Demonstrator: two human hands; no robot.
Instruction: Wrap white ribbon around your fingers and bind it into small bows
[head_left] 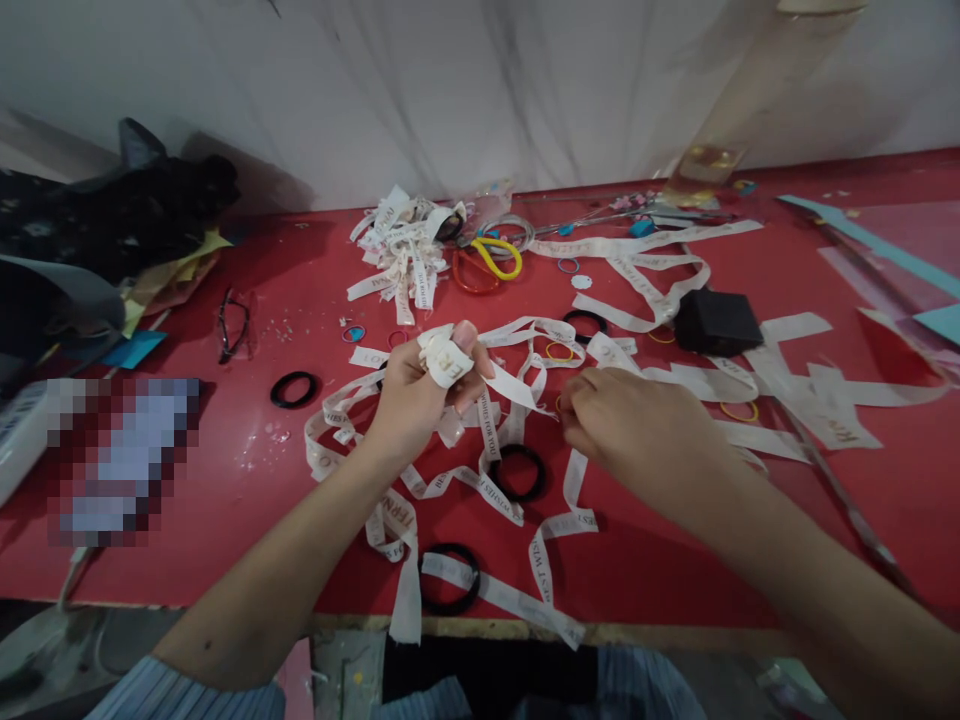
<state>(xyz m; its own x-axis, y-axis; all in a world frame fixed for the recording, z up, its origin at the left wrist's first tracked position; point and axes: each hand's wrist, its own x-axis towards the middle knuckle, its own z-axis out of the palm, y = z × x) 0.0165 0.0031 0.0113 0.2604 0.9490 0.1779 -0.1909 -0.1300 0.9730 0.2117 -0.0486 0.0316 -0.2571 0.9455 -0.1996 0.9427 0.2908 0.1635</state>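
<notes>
My left hand (411, 388) is closed around a folded white ribbon (448, 364) with printed letters, its thumb pressed on top. A short ribbon tail (517, 388) sticks out to the right and ends in frayed threads. Close to that frayed end is my right hand (637, 420), its fingers curled together; whatever they pinch is too small or hidden to make out. Under and around both hands lie long loose printed ribbons (491, 490) in loops, with black rings (519, 472) among them.
A heap of cut ribbon pieces (405, 245) lies at the back beside yellow-handled scissors (499, 257). A black block (718, 322) rests on ribbons at right. On the left are a phone (135, 460), glasses (234, 325) and a black bag (112, 210). A clear container (705, 170) stands behind.
</notes>
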